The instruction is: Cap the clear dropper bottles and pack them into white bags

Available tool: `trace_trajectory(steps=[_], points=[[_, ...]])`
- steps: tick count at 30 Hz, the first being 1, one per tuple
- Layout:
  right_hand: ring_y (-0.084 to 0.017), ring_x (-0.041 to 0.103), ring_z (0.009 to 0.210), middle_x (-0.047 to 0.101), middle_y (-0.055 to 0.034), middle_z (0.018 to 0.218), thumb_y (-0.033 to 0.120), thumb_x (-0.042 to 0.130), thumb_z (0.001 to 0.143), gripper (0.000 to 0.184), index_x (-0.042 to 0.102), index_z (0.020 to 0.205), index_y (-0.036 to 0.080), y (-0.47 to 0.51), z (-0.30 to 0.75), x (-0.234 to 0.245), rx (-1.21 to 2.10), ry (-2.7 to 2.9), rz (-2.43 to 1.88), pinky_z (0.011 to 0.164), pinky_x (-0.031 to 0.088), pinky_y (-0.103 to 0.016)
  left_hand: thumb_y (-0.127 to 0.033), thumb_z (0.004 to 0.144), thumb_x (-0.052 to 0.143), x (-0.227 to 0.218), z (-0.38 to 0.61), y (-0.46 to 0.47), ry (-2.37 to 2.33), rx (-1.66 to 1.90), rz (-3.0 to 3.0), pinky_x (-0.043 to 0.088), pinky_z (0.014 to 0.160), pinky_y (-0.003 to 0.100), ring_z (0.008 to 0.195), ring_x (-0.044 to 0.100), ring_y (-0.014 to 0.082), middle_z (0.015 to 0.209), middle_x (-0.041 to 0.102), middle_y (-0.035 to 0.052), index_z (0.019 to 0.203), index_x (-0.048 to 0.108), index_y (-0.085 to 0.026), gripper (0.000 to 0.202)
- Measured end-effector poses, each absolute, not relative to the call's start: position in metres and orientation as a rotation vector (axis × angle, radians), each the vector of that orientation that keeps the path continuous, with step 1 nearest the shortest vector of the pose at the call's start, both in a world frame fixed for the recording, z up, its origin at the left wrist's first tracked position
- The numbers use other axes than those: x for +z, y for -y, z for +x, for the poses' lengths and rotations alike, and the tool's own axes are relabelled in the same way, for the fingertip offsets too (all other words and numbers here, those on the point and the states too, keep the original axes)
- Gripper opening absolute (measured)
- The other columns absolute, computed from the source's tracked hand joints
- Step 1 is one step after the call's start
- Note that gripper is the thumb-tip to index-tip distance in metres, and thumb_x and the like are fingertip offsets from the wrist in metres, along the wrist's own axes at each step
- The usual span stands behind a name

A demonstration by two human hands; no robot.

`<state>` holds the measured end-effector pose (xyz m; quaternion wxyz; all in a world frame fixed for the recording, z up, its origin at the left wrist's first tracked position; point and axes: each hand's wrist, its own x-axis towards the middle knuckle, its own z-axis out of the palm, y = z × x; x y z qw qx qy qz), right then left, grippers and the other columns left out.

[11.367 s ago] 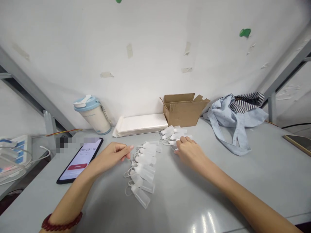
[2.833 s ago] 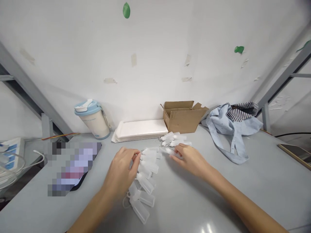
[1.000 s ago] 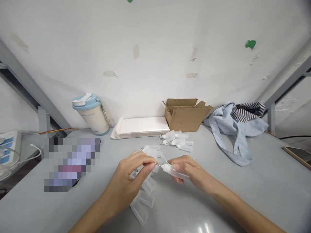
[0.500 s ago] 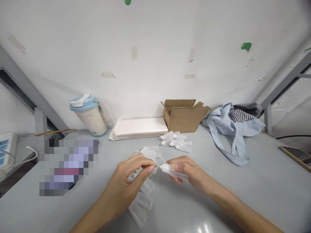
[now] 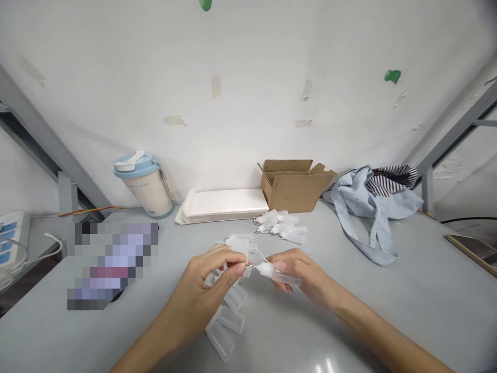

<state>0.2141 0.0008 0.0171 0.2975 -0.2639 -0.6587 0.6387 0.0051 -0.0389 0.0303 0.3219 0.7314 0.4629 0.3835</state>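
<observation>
Between thumb and fingers, my right hand [image 5: 289, 269] grips a small translucent squeeze bottle [image 5: 285, 277], which lies nearly level with its white tip pointing left. A thin white strap [image 5: 261, 253] loops up from the bottle's neck. My left hand [image 5: 217, 280] pinches a thin metal needle [image 5: 250, 265] at the bottle's tip; whether it sits inside the tip I cannot tell. Under and beside my left hand lie several clear bottles [image 5: 220, 339], partly hidden by the fingers. Another group of capped bottles [image 5: 287, 228] rests farther back on the table.
An open cardboard box [image 5: 295, 191] stands against the wall, beside a stack of white sheets [image 5: 225, 203]. To the left are a blue-lidded cup [image 5: 145, 186] and a pixelated object [image 5: 116, 267]. Blue cloth [image 5: 368, 217] and a phone [image 5: 473, 251] lie on the right of the grey table [image 5: 341, 342].
Both hands keep nearly the same pose. Slightly more of the needle shows between my left fingertips and the bottle's tip. The camera view has shifted a little.
</observation>
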Motion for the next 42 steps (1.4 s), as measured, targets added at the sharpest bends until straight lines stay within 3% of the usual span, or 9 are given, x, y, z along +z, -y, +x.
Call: trace_trajectory(steps=[11,19,30,37,42], points=[[-0.01,0.038,0.051,0.042,0.0016,0.054,0.037,0.043,0.083,0.035,0.047,0.055,0.016,0.0,0.213,0.016,1.691,1.733,-0.736,0.051,0.028,-0.024,-0.023,0.09,0.048,0.029,0.005,0.037,-1.167,1.015,1.994,0.041,0.067,0.025,0.072,0.054,0.0137,0.075,0.062,-0.0009,0.079,0.062,-0.021,0.018],[-0.009,0.03,0.053,0.032,0.0037,0.054,0.042,0.044,0.084,0.042,0.032,0.052,0.018,0.004,0.209,0.024,1.597,1.783,-0.912,0.053,0.024,-0.026,-0.013,0.088,0.049,0.023,0.006,0.037,-1.128,1.15,2.197,0.042,0.065,0.026,0.073,0.053,0.0148,0.075,0.063,0.0008,0.083,0.062,-0.02,0.015],[-0.009,0.03,0.054,0.032,0.0044,0.054,0.044,0.045,0.086,0.044,0.033,0.052,0.018,0.006,0.205,0.014,1.581,1.773,-0.911,0.054,0.023,-0.026,-0.001,0.084,0.05,0.012,0.013,0.041,-1.015,1.321,2.374,0.04,0.061,0.028,0.066,0.047,0.0148,0.071,0.059,0.001,0.097,0.06,-0.02,0.025],[-0.01,0.027,0.054,0.03,0.0044,0.054,0.045,0.043,0.086,0.043,0.034,0.053,0.018,0.005,0.205,0.019,1.593,1.756,-0.923,0.054,0.022,-0.026,-0.007,0.083,0.056,0.025,0.004,0.035,-1.086,1.188,2.321,0.044,0.068,0.028,0.076,0.054,0.0158,0.08,0.064,0.0017,0.09,0.062,-0.02,0.016],[-0.01,0.027,0.053,0.031,0.0042,0.054,0.043,0.043,0.087,0.042,0.035,0.053,0.018,0.006,0.204,0.02,1.59,1.773,-0.925,0.054,0.023,-0.026,-0.01,0.084,0.055,0.028,0.003,0.036,-1.075,1.135,2.247,0.044,0.067,0.027,0.075,0.054,0.0148,0.076,0.063,0.0003,0.083,0.062,-0.02,0.013]])
